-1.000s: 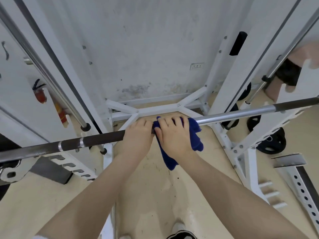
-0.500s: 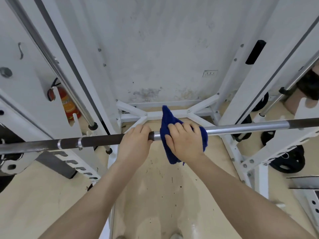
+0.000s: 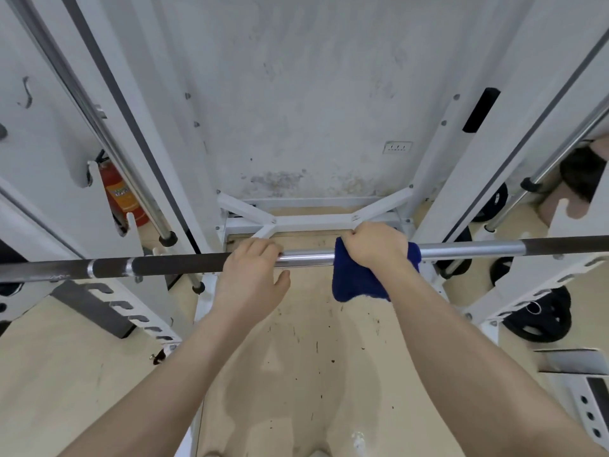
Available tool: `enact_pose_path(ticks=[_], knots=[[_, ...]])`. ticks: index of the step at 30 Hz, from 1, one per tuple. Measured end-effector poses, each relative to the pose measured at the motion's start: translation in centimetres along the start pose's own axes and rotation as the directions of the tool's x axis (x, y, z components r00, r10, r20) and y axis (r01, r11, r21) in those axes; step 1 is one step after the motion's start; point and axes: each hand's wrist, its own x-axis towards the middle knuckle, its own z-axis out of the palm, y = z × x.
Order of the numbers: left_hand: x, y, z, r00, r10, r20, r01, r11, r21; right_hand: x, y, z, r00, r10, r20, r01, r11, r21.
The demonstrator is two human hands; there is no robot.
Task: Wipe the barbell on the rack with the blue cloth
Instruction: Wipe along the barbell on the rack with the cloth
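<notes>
Gripping smooth steel barbell [image 3: 306, 257]: left hand [image 3: 252, 278] bare, right hand [image 3: 375, 249] through fuzzy blue cloth [image 3: 357, 282].

No legible text is showing anywhere. The fire extinguisher [image 3: 122, 197], standing behind the left upright, is carrying an orange label with a small coloured band of print, too blurred to read. The weight plates [image 3: 540, 319] on the floor at right are showing raised markings, too small to make out. The wall socket [image 3: 397, 147] is showing no lettering that can be made out. No brand or number is reading on the barbell [image 3: 171, 267], rack [image 3: 313, 222] or cloth [image 3: 357, 280].
</notes>
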Motion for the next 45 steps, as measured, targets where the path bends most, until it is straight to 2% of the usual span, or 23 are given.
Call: enact_pose_path(ticks=[3,6,8,9,11,12,13,14,15,16,17,19,21,23,25,27,30,33,35,37,39,41,45], knots=[[0.5,1.6,0.7,0.999,0.039,-0.003,-0.039,0.999,-0.011,-2.8,-0.9,3.0,0.957,-0.176,-0.229,0.117,0.962,-0.247],[1.3,2.9,1.6,0.996,0.082,0.045,-0.084,0.995,0.045,-4.2,-0.2,3.3,0.881,-0.327,-0.343,0.246,0.934,-0.259],[1.8,3.5,1.8,0.994,0.085,0.065,-0.091,0.991,0.094,-1.9,0.3,1.6,0.932,-0.301,-0.200,0.282,0.952,-0.120],[2.0,3.7,1.7,0.995,0.077,0.060,-0.083,0.990,0.112,-0.6,0.4,0.6,0.965,-0.261,-0.028,0.261,0.965,-0.019],[2.5,3.8,1.5,0.996,0.059,0.063,-0.068,0.987,0.143,1.3,0.1,-1.2,0.949,-0.150,0.277,0.127,0.987,0.100],[2.6,3.9,1.4,0.995,0.054,0.079,-0.066,0.985,0.157,1.6,-0.2,-1.5,0.939,-0.119,0.322,0.083,0.989,0.121],[2.7,3.9,1.3,0.995,0.052,0.090,-0.066,0.984,0.167,1.4,-0.3,-1.4,0.947,-0.110,0.301,0.079,0.990,0.114],[2.8,3.8,1.3,0.994,0.052,0.094,-0.067,0.983,0.169,0.8,-0.3,-0.8,0.973,-0.115,0.202,0.101,0.992,0.077],[3.0,3.9,1.3,0.994,0.051,0.096,-0.066,0.984,0.167,0.0,0.2,0.3,0.989,-0.144,0.018,0.143,0.990,0.004],[3.2,3.9,1.2,0.994,0.049,0.101,-0.066,0.984,0.164,-1.2,0.6,1.2,0.964,-0.196,-0.182,0.180,0.979,-0.099],[3.5,3.9,1.2,0.993,0.051,0.109,-0.069,0.983,0.170,-2.4,1.0,2.4,0.914,-0.270,-0.302,0.225,0.959,-0.174],[4.2,4.0,1.0,0.989,0.058,0.139,-0.086,0.974,0.209,-3.8,1.7,3.3,0.843,-0.368,-0.393,0.296,0.926,-0.233],[4.6,4.0,0.7,0.982,0.061,0.180,-0.100,0.971,0.216,-2.7,2.4,2.4,0.871,-0.364,-0.329,0.296,0.925,-0.240],[4.9,4.0,0.3,0.972,0.074,0.224,-0.116,0.976,0.182,-1.1,3.3,0.3,0.965,-0.197,-0.171,0.171,0.973,-0.154],[5.0,4.0,0.1,0.963,0.089,0.254,-0.137,0.975,0.175,-0.3,4.2,-0.7,0.994,-0.019,-0.110,0.018,1.000,-0.011],[5.2,4.0,0.1,0.958,0.107,0.267,-0.164,0.966,0.198,-0.8,3.0,-0.1,0.981,-0.003,-0.195,0.000,1.000,-0.013],[5.6,4.1,0.1,0.947,0.135,0.292,-0.199,0.959,0.201,-2.8,-1.3,2.3,0.911,-0.217,-0.349,0.196,0.976,-0.094],[6.1,4.0,-0.2,0.935,0.137,0.328,-0.200,0.966,0.166,-2.7,-0.9,2.1,0.896,-0.328,-0.298,0.294,0.943,-0.153],[6.2,3.9,-0.3,0.928,0.151,0.341,-0.214,0.964,0.155,-1.7,2.6,1.7,0.918,-0.244,-0.313,0.215,0.969,-0.125],[6.1,3.6,0.0,0.927,0.179,0.330,-0.240,0.959,0.154,-1.4,5.7,1.3,0.887,-0.062,-0.458,0.037,0.997,-0.064],[6.0,3.4,0.2,0.937,0.191,0.293,-0.240,0.960,0.143,-1.6,5.9,1.7,0.870,0.026,-0.493,-0.049,0.998,-0.034],[5.8,3.5,0.4,0.943,0.186,0.275,-0.232,0.962,0.146,-2.1,3.8,2.7,0.864,0.013,-0.504,-0.061,0.995,-0.079],[6.3,4.0,0.3,0.933,0.165,0.319,-0.238,0.949,0.206,-2.9,0.9,3.9,0.815,-0.162,-0.556,0.112,0.986,-0.123]])
